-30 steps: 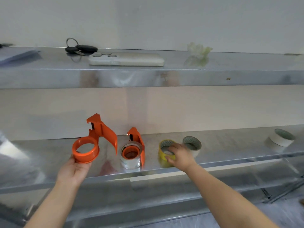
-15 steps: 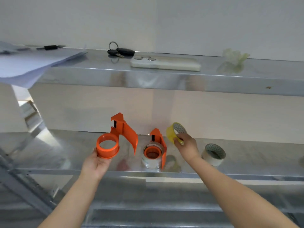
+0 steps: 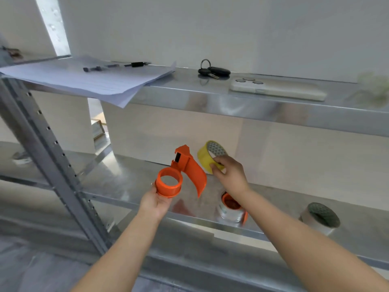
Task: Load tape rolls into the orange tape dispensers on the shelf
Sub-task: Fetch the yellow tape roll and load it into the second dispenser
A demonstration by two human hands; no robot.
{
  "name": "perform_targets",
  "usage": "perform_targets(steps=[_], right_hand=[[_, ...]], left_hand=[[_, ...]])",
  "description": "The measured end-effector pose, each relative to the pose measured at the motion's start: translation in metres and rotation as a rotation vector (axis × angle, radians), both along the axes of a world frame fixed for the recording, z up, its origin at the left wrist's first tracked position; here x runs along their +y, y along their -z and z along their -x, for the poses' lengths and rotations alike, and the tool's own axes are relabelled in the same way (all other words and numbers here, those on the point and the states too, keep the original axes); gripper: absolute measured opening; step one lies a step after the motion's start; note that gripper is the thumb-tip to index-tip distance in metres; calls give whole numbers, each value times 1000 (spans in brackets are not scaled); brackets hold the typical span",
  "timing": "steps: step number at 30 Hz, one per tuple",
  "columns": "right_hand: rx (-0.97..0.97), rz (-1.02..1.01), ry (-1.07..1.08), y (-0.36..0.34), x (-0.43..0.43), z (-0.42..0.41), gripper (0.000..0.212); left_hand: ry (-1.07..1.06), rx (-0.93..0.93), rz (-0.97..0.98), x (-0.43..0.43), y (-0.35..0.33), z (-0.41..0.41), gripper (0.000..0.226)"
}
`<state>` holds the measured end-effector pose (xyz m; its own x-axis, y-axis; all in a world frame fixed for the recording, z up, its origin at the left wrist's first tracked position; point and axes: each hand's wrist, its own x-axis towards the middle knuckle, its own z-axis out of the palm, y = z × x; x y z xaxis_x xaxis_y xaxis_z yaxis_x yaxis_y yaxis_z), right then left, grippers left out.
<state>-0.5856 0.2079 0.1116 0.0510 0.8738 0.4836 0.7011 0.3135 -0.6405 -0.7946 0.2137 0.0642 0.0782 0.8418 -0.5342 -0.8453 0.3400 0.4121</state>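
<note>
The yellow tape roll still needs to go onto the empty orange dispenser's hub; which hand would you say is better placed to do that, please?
Probably the right hand: it holds the yellow tape roll beside the empty orange dispenser, which the left hand steadies.

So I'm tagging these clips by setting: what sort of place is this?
Probably a storeroom or small workshop, though that is a guess. The work happens at bare metal shelving with a perforated upright post; loose papers, keys and a phone lie on the upper shelf against a plain wall.
</note>
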Motion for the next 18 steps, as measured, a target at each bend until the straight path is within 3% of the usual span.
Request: perform_targets(steps=[9,14,18], right_hand=[[5,-35,-195,-16,-2,77,19],[-98,37,-323,-9,-11,102,23],[-252,64,-398,-1,-18,109,23]], left_hand=[[-94,55,-7,3,-5,6,40],[-56,-36,-70,3,-7,10,47],[-81,-86,-95,-3,-4,16,39]])
